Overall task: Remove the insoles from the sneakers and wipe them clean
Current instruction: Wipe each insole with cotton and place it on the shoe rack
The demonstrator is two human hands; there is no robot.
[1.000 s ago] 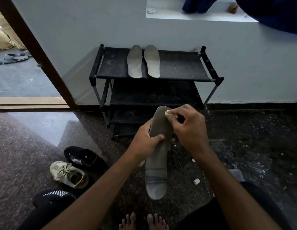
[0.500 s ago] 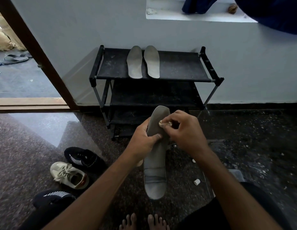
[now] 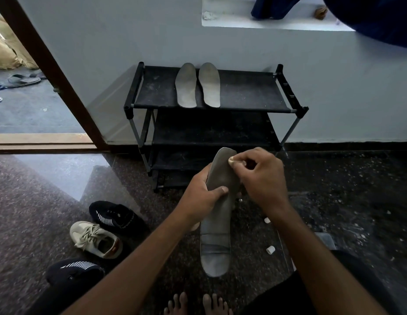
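Left grip [image 3: 203, 197] is wrapped round the middle of a grey insole [image 3: 217, 235], thumb laid across its face. Right grip [image 3: 263, 178] pinches a small pale wad [image 3: 232, 159] against the insole's right edge near its far end.

Underfoot is a dark, speckled, polished stone floor [image 3: 61, 201]; its sheen mirrors the doorway [image 3: 34, 105] at the left. A pale blue-grey wall [image 3: 120, 42] stands behind, with a black three-tier shoe rack [image 3: 243, 92] against it. A pair of insoles [image 3: 186, 87] lies side by side on the rack's top shelf. Left of the arms, a striped black sneaker [image 3: 118, 215] and a beige sneaker [image 3: 95, 239] sit just beside each other, with a second black sneaker [image 3: 75, 269] nearer. Two white bits [image 3: 270, 249] lie on the floor right of the held insole.

That insole points away from the person. Its far end rises past the left grip to the right grip's fingertips, and its near end hangs free above bare feet [image 3: 198, 303].

Fingers of the left grip are hidden behind the insole. Most of the wad is covered, so its material cannot be told. Toes are cut off by the lower edge, and a grey object [image 3: 325, 239] is partly covered by the right forearm.
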